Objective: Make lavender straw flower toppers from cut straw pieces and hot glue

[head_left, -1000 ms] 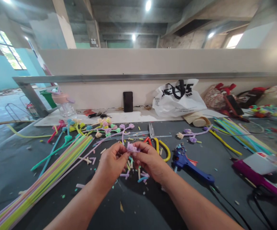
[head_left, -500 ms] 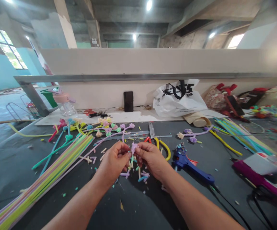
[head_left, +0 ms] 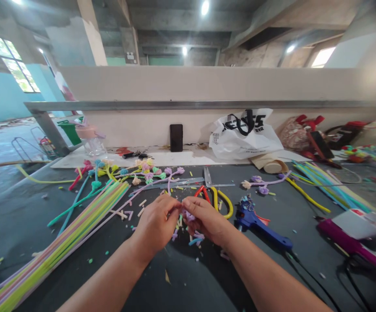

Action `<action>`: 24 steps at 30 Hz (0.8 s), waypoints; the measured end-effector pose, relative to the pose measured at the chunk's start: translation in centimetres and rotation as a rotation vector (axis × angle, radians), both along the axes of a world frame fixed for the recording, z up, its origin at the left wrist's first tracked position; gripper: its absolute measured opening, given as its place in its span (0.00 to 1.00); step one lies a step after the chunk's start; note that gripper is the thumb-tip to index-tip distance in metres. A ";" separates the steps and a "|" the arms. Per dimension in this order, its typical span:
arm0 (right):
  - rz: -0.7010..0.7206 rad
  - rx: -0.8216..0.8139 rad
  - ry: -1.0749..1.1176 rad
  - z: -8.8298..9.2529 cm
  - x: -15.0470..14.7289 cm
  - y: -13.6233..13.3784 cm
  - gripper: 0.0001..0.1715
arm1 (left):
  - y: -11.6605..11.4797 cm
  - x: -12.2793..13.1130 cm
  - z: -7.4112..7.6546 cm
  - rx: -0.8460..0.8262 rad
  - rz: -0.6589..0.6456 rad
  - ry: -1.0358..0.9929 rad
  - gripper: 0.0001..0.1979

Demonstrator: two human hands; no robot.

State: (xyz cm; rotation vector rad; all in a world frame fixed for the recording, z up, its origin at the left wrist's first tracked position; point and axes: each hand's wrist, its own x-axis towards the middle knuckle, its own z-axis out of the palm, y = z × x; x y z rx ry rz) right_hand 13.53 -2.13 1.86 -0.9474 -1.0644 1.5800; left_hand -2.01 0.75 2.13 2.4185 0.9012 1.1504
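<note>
A small purple pipe-cleaner flower (head_left: pixel 188 216) sits in the curled fingers of my right hand (head_left: pixel 207 217), partly covered by them. My left hand (head_left: pixel 158 222) meets it from the other side, its thumb and fingers pinched together. What lies between those left fingertips is hidden. Below and around both hands are short cut pieces of pipe cleaner (head_left: pixel 196 239). Just behind my right hand lie scissors with yellow handles (head_left: pixel 225 203) and pliers with red handles (head_left: pixel 203 192).
A bundle of long pipe cleaners (head_left: pixel 74 236) lies at left, with finished flower stems (head_left: pixel 145 171) behind. To the right are a blue glue gun (head_left: pixel 262 227) with its cord and a magenta-and-white device (head_left: pixel 353 238). A phone (head_left: pixel 176 138) leans at the back beside a white bag (head_left: pixel 243 138).
The purple flower, upright between my fingertips before, has dropped lower and turned into my right hand's fingers. My left hand has rolled over, showing more of its back.
</note>
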 end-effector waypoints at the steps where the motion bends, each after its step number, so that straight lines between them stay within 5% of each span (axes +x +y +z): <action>1: -0.019 -0.001 -0.017 -0.1 0.0 0.0 0.20 | 0.1 0.0 -0.1 0.014 -0.022 0.014 0.05; 13: 0.043 -0.003 0.036 -0.5 0.3 0.3 0.17 | 1.4 -1.0 -0.1 0.016 0.006 0.044 0.06; 24: -0.078 -0.087 0.100 0.0 0.3 0.7 0.15 | 2.2 -1.6 0.1 0.102 0.086 -0.005 0.05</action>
